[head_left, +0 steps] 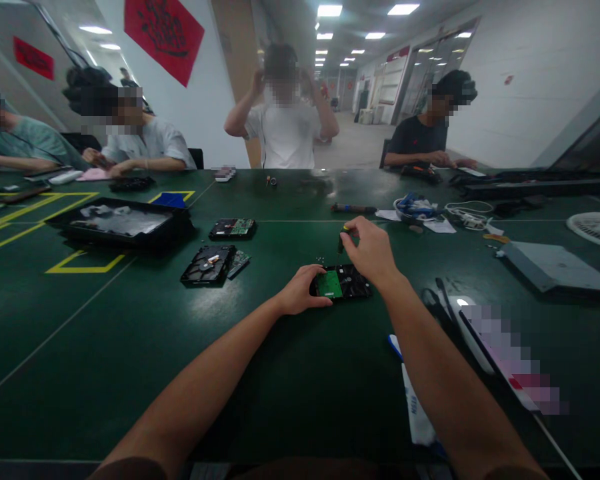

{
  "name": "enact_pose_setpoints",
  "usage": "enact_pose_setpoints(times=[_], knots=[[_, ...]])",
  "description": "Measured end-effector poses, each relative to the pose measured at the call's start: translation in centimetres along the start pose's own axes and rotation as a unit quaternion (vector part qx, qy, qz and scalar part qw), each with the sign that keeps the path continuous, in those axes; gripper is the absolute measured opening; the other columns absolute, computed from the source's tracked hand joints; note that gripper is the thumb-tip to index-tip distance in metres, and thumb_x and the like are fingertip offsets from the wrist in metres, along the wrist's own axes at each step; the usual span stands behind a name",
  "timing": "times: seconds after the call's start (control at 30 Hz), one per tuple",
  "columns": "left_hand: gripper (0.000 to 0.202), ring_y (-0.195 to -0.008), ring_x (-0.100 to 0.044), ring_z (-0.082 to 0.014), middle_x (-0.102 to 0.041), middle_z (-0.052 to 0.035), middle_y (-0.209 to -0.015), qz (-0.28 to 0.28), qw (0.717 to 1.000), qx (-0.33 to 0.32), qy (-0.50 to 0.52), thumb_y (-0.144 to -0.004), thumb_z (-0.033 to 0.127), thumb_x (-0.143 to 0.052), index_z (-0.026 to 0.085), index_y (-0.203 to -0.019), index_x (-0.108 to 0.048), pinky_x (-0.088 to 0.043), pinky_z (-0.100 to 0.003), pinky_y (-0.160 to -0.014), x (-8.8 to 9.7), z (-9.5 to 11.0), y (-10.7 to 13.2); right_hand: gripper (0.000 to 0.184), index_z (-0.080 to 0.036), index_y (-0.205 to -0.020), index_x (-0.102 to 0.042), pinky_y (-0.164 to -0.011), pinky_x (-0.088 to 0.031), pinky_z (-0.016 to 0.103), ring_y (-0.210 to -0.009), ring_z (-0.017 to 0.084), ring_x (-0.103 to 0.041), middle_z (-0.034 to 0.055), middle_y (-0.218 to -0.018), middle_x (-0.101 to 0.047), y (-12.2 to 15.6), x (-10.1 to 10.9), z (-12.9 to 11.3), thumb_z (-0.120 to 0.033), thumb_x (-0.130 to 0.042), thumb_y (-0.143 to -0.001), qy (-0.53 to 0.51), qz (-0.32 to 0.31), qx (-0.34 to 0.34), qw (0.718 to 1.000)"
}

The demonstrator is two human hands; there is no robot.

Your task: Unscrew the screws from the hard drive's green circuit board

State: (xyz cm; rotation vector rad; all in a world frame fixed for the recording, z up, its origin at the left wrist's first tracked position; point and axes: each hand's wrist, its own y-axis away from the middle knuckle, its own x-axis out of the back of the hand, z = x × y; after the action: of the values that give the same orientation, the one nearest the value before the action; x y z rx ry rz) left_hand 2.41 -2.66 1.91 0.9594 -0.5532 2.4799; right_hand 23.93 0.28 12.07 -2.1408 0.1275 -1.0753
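Note:
A black hard drive with a green circuit board facing up lies on the dark green table in front of me. My left hand grips the drive's left edge, fingers curled round it. My right hand is closed on a small screwdriver with a dark handle and yellow cap, held upright just above the drive's far edge. A few tiny screws lie on the table just beyond the drive.
An opened hard drive and another drive lie to the left, by a black tray. Cables, a grey panel and a white fan guard sit right. Three or more people sit across the table.

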Motion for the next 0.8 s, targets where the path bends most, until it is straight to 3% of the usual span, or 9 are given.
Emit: enact_pose_setpoints(times=[0.6,0.8], knots=[[0.082,-0.14,-0.042,-0.0355,-0.047,-0.0148,-0.149,-0.011,1.0,0.005,-0.006,-0.071,0.056,-0.082,0.022,-0.139,-0.051,-0.038,-0.054,-0.117,0.33,0.26,0.22,0.009,-0.022,-0.099,-0.059,-0.084,-0.048,0.043,-0.093,0.027,-0.064,0.0099,-0.1,-0.068,0.0,0.2,-0.35,-0.029,-0.055,-0.095,0.011,0.002,0.012,1.0],[0.083,-0.14,-0.042,-0.0361,-0.048,-0.015,-0.149,-0.011,1.0,0.005,-0.006,-0.07,0.056,-0.083,0.022,-0.139,-0.051,-0.037,-0.055,-0.118,0.27,0.09,0.13,0.009,-0.022,-0.1,-0.057,-0.081,-0.048,0.041,-0.093,0.027,-0.063,0.011,-0.102,-0.066,0.05,0.05,-0.39,-0.024,-0.057,-0.092,0.029,0.008,0.003,1.0]])
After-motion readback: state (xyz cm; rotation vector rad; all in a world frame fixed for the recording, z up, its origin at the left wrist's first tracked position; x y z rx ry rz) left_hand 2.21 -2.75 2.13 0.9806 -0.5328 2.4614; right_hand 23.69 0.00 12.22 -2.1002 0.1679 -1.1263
